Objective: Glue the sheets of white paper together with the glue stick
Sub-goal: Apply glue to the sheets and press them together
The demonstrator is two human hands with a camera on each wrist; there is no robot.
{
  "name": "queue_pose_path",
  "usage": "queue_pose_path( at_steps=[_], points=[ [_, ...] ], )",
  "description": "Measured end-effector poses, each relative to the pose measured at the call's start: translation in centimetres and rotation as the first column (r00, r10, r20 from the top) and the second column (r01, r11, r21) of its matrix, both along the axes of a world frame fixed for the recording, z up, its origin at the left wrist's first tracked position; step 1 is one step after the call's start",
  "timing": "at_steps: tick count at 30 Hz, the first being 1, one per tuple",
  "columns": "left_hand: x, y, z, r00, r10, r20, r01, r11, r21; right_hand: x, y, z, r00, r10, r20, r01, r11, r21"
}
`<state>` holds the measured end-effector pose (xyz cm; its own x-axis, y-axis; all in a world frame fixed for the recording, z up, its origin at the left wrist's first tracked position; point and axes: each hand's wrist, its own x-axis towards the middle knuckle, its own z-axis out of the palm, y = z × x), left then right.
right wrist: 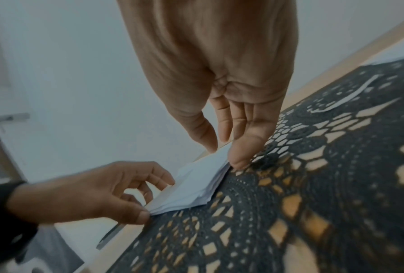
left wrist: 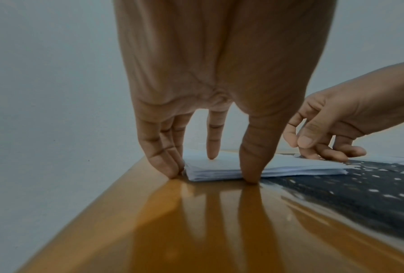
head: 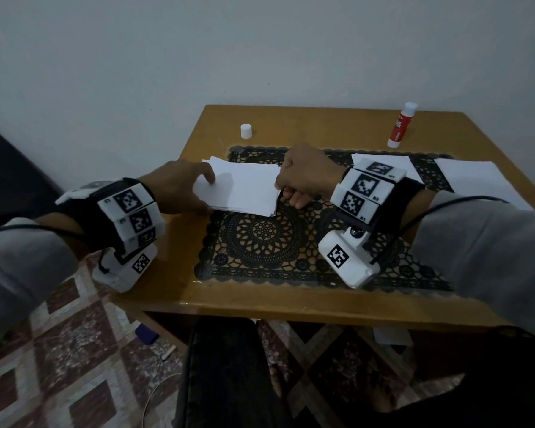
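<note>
Left hand with fingers extended and spread: index fingertip pressed on top of the stack of white paper, thumb and remaining fingertips set against the stack's 9 o'clock edge, nothing gripped. Right hand, fingers bent downward, fingertips against the stack's 3 o'clock edge; whether the thumb pinches the top sheet cannot be told. The stack is a small rectangular block of thin matte sheets, edges slightly uneven, lying half on a black lace mat of circular openwork pattern and half on the glossy orange-brown wooden table. At 12 o'clock from the stack stands a small white cylindrical cap; at 2 o'clock, near the table's far corner, the glue stick, a white tube with red label, stands upright and uncapped-looking, detail too small to confirm. Further flat white sheets lie at 3 o'clock, beyond the right wrist.
</note>
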<state>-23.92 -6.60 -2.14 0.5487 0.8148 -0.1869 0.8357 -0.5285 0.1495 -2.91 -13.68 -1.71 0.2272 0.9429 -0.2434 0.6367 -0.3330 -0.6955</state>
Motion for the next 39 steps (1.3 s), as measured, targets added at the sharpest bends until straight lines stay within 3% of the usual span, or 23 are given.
queue_pose_path(
  at_steps=[4, 6, 10, 15, 21, 24, 26, 28, 33, 39],
  points=[
    [-0.1, -0.1, -0.2, 1.0, -0.01, 0.007, 0.01, 0.999, 0.033, -0.1, -0.7, 0.0, 0.996, 0.085, -0.03, -0.085, 0.996, -0.007],
    [0.0, -0.1, -0.3, 1.0, -0.006, 0.011, 0.006, 0.999, 0.039, -0.5, -1.2, -0.1, 0.973, 0.199, 0.115, -0.203, 0.979, 0.021],
    [0.1, -0.2, -0.2, 1.0, -0.013, -0.006, 0.013, 0.999, 0.034, -0.9, -1.8, -0.4, 0.77, 0.419, 0.481, -0.459, 0.888, -0.039],
    [0.3, -0.4, 0.0, 0.999, -0.018, -0.034, 0.019, 0.999, 0.042, -0.7, -2.1, -1.5, 0.758, 0.404, 0.512, -0.501, 0.863, 0.061],
    [1.0, -0.7, 0.9, 0.989, -0.01, -0.15, 0.023, 0.997, 0.079, 4.5, -5.1, 0.0, 0.863, 0.264, 0.431, -0.383, 0.898, 0.217],
    [3.1, -2.1, 2.0, 0.991, -0.136, 0.019, 0.131, 0.977, 0.171, 10.6, -7.3, 0.6, 0.829, 0.13, 0.544, -0.307, 0.919, 0.247],
    [5.7, -3.6, 2.6, 0.948, -0.282, 0.149, 0.245, 0.942, 0.228, 14.5, -8.5, 0.7, 0.808, 0.028, 0.588, -0.219, 0.942, 0.256],
    [8.6, -5.2, 2.8, 0.891, -0.415, 0.182, 0.366, 0.896, 0.252, 17.6, -9.4, 0.8, 0.786, -0.066, 0.615, -0.133, 0.953, 0.272],
    [16.9, -8.5, 1.7, 0.81, -0.584, 0.059, 0.568, 0.805, 0.172, 21.3, -9.9, -0.8, 0.76, -0.198, 0.619, -0.001, 0.952, 0.305],
    [24.3, -8.5, 0.1, 0.771, -0.627, -0.115, 0.635, 0.77, 0.059, 21.3, -9.0, -2.0, 0.815, -0.134, 0.563, 0.014, 0.977, 0.212]
  ],
)
